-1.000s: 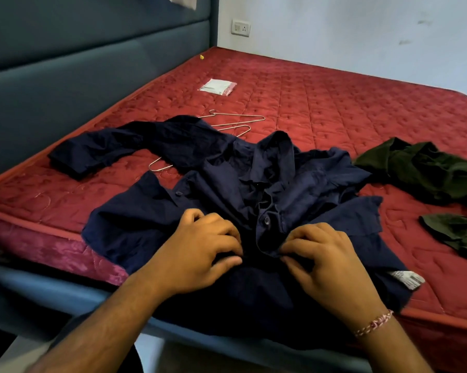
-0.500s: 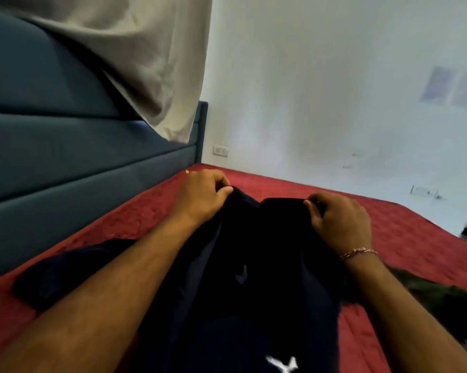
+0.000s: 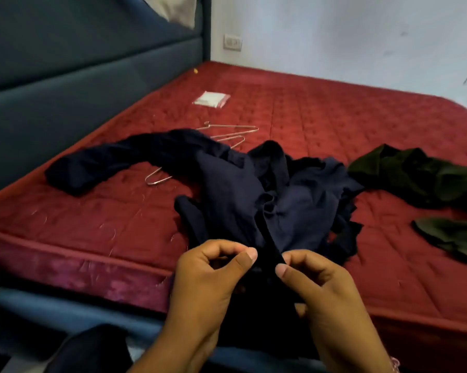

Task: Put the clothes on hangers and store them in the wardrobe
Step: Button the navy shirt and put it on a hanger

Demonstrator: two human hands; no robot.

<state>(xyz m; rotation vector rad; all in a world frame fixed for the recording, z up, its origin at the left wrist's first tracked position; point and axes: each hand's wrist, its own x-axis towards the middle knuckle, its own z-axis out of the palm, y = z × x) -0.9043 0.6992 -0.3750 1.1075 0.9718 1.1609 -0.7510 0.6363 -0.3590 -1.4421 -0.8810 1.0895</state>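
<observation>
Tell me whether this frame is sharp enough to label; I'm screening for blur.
Head view: hands fairly sharp, pinching the navy shirt; slight motion blur softens the mattress and hangers; wide-angle bending shows at the edges; dim light hides the shirt's folds.

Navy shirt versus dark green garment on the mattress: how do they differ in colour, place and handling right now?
The navy shirt is dark blue; the dark green garment is olive. The navy shirt lies mid-bed with one sleeve stretched leftward over wire hangers; the dark green garment sits bunched at the right edge. The left hand and right hand pinch the navy shirt's edge; the dark green garment is untouched. Both rest crumpled on the red mattress, unhung.
</observation>
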